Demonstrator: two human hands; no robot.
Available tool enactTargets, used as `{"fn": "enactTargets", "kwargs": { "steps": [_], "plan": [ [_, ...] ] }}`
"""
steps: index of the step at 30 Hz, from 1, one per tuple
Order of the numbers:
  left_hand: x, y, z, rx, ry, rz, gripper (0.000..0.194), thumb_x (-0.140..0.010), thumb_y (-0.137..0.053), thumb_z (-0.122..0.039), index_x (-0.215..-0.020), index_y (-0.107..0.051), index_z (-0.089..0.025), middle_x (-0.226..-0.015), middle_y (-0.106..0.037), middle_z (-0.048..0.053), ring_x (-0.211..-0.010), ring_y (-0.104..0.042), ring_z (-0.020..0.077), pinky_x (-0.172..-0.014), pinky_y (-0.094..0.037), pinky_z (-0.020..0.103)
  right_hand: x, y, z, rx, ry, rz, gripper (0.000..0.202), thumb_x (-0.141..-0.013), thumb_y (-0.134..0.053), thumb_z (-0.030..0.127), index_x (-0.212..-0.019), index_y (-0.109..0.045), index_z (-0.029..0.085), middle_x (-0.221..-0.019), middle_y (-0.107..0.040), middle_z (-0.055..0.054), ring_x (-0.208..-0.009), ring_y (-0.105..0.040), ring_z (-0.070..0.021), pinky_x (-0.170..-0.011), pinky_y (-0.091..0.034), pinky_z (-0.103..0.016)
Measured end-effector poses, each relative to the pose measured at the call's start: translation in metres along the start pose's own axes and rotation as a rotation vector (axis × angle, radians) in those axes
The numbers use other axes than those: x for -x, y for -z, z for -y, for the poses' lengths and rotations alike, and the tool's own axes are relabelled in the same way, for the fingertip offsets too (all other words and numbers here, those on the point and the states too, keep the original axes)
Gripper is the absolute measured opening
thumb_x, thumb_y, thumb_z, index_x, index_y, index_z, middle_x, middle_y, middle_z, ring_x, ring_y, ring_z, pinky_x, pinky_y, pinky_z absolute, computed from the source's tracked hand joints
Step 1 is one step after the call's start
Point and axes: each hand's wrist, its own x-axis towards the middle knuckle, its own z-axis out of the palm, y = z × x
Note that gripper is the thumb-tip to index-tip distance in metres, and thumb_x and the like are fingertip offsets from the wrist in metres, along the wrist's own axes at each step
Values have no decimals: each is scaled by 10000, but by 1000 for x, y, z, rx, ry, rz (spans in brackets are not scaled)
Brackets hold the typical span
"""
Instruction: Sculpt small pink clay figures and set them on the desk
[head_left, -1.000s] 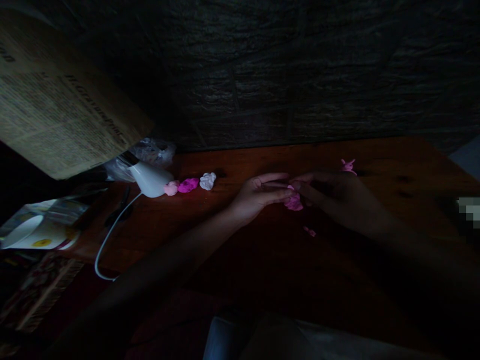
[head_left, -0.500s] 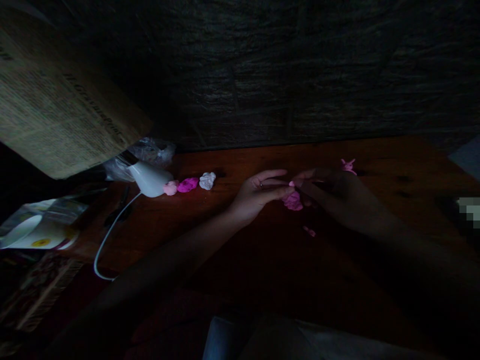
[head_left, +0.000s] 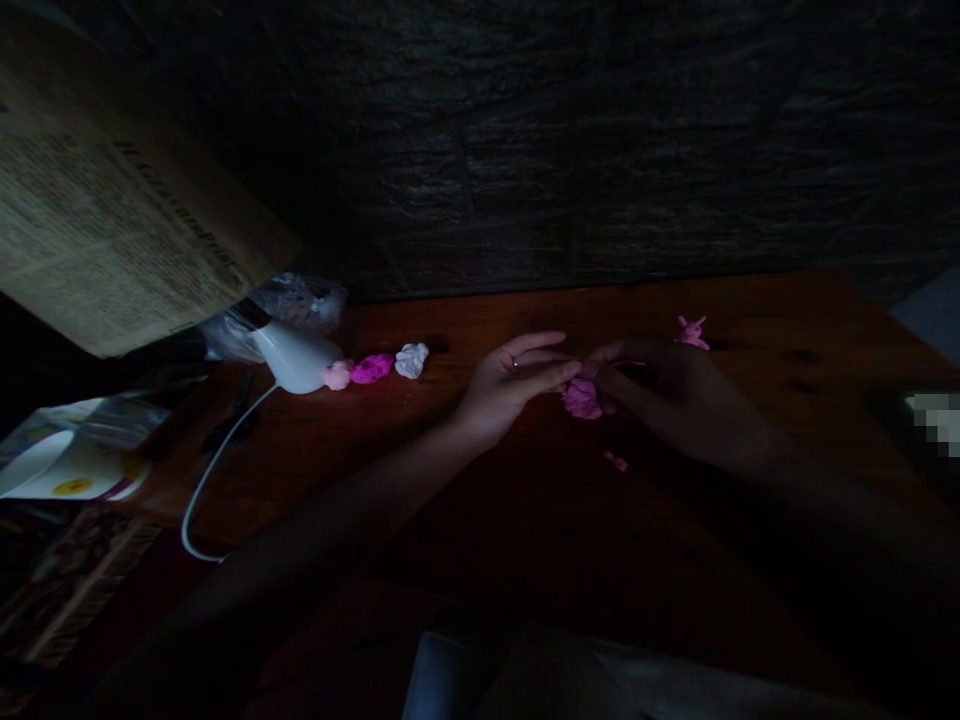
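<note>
Over the wooden table, my left hand [head_left: 517, 375] and my right hand [head_left: 660, 390] meet at their fingertips. Between them a small bit of pink modelling clay is pinched, mostly hidden now by the fingers. My left thumb and a finger press together while the other fingers stretch out; a ring is on one of them. My right fingers are curled inward. Just below the fingertips shows a larger lump of pink clay [head_left: 582, 398]; whether it is held or lies on the table I cannot tell. Small pink clay scraps [head_left: 616, 461] lie nearer me.
A pink clay figure with pointed parts [head_left: 692, 333] sits beyond my right hand. To the left are white clay [head_left: 411, 360], magenta clay [head_left: 373, 368] and pale pink clay [head_left: 338, 375], beside a white lamp base [head_left: 296, 355] with a cord. A paper cup [head_left: 97, 470] lies far left.
My fingertips have closed in further over the small pink bit, which showed more clearly before. The whole view has shifted slightly; the table items keep their places.
</note>
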Motion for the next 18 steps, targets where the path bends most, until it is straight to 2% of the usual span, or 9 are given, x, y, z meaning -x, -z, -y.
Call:
{"fn": "enactTargets", "kwargs": {
  "steps": [8,18],
  "plan": [
    [0,1,-1,-14,-21,5,443,-661,-919,-250,-1064,-749,-182,-876,-768,11,-848,-721,141,-902,-534,321,1,0,2,-7,-2,3,404,-852,-710,611,-968,-814,238,-918,-804,-62,-797,-733,-217,-749,-597,-355],
    [-1,1,-4,-41,-34,28,356,-676,-916,-268,-960,-730,-162,-839,-759,9,-817,-715,128,-889,-535,306,2,-2,-1,-32,29,29,478,-859,-698,657,-1001,-811,214,-949,-800,-91,-836,-740,-231,-780,-612,-381]
  ]
}}
